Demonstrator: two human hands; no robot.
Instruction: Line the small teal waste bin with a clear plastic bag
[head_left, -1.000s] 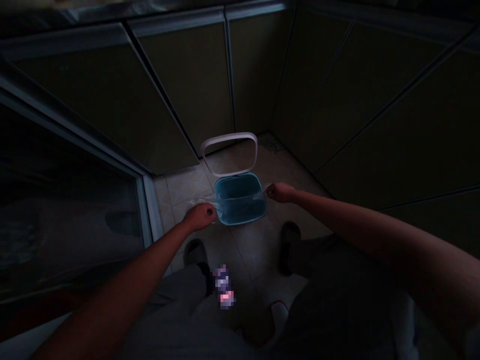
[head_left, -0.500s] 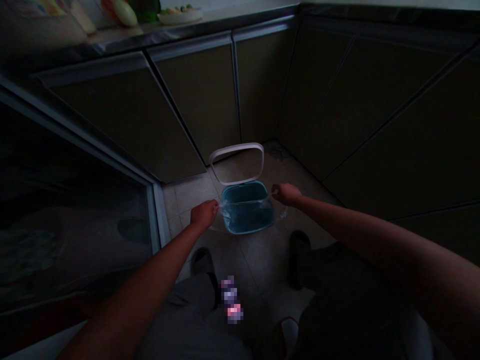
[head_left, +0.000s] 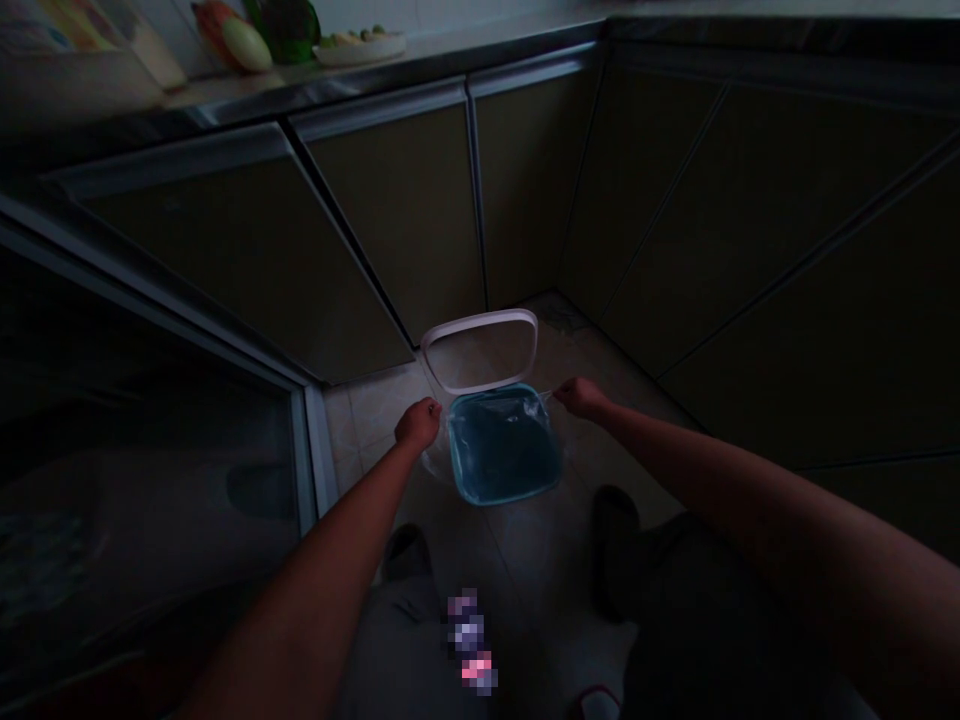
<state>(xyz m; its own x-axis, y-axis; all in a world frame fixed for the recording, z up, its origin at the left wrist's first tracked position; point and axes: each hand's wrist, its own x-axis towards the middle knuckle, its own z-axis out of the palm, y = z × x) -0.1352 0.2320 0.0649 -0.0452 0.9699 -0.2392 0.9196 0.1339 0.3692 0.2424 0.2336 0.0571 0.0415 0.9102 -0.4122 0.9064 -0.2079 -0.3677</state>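
A blue bin (head_left: 506, 455) stands on the tiled floor, its light rim frame (head_left: 480, 318) tilted up at the back. Over the bin's mouth and down its sides spreads a clear plastic bag (head_left: 532, 405). My left hand (head_left: 418, 424) is closed on the bag's edge at the bin's left back corner. On the right, my right hand (head_left: 582, 397) pinches the bag and pulls a strand of it taut away from the rim.
Cabinets (head_left: 397, 190) run behind and to the right. On the counter (head_left: 337, 88) are a plate of food (head_left: 361, 48) and vegetables (head_left: 246, 45). A glass door (head_left: 307, 450) is at left. My slippered feet (head_left: 615, 510) flank the bin.
The bag's edge that crossed the middle of the bin now lies at its back rim. Both hands have moved toward the back of the bin with it. The view has shifted slightly.
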